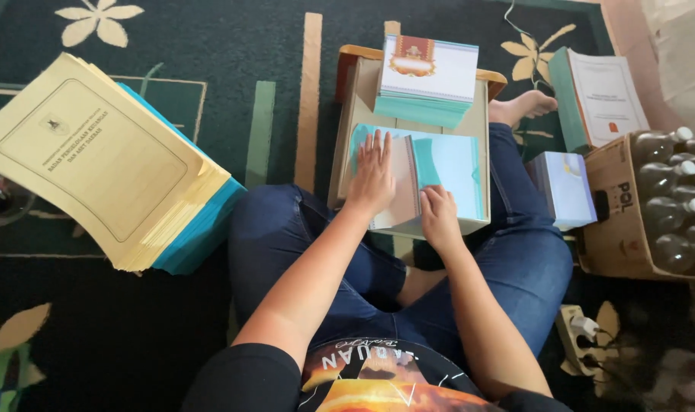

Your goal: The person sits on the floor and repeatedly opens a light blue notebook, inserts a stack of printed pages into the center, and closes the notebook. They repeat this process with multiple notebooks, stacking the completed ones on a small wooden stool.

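I sit cross-legged on a dark carpet with a small wooden lap table over my legs. A light blue folded paper cover lies on it. My left hand presses flat on its left part, fingers spread. My right hand rests on the fold near the front edge, fingers curled on the paper. At the back of the table lies a stack of teal sheets topped by a white booklet with a red emblem.
A thick pile of yellow and teal folders sits on the left. On the right are a teal-backed booklet stack, a small blue paper stack, a cardboard box of bottles and a power strip.
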